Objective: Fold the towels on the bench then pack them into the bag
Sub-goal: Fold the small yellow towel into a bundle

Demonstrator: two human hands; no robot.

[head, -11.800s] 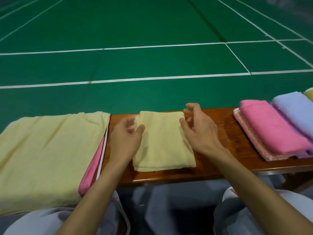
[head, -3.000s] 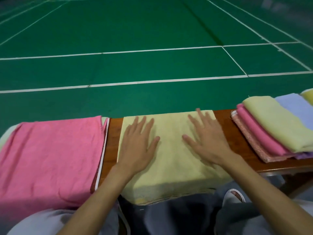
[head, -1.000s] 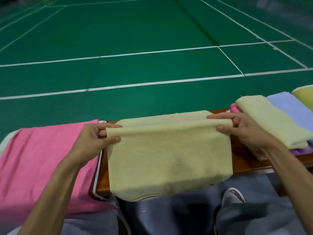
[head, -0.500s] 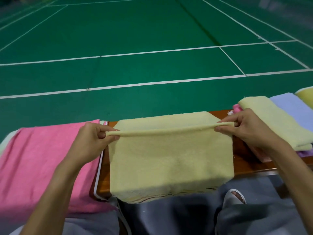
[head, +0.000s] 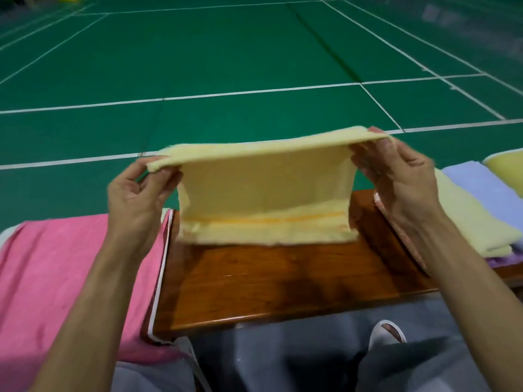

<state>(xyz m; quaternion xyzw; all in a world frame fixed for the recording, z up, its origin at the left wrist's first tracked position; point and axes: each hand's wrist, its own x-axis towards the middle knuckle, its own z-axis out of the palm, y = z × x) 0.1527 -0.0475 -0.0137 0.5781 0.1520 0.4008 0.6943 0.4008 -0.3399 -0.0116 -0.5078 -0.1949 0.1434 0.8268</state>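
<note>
A pale yellow towel point(head: 263, 193) hangs doubled over in the air above the wooden bench point(head: 283, 284). Its lower edge, with an orange stripe, brushes the bench's far side. My left hand point(head: 138, 199) pinches its upper left corner. My right hand point(head: 396, 176) pinches the upper right corner. An unfolded pink towel point(head: 56, 278) lies spread at the left. At the right sits a pile of folded towels: a yellow one point(head: 469, 222) on top, a lilac one point(head: 486, 188) behind it. No bag that I can make out is in view.
Another yellow folded item point(head: 506, 165) shows at the far right edge. Beyond the bench lies a green sports court point(head: 226, 66) with white lines. My grey-clad knees and a white slipper point(head: 387, 332) are below the bench's near edge.
Both hands have lifted the yellow towel up and away from me, off the bench's front edge. The near part of the bench top now shows bare.
</note>
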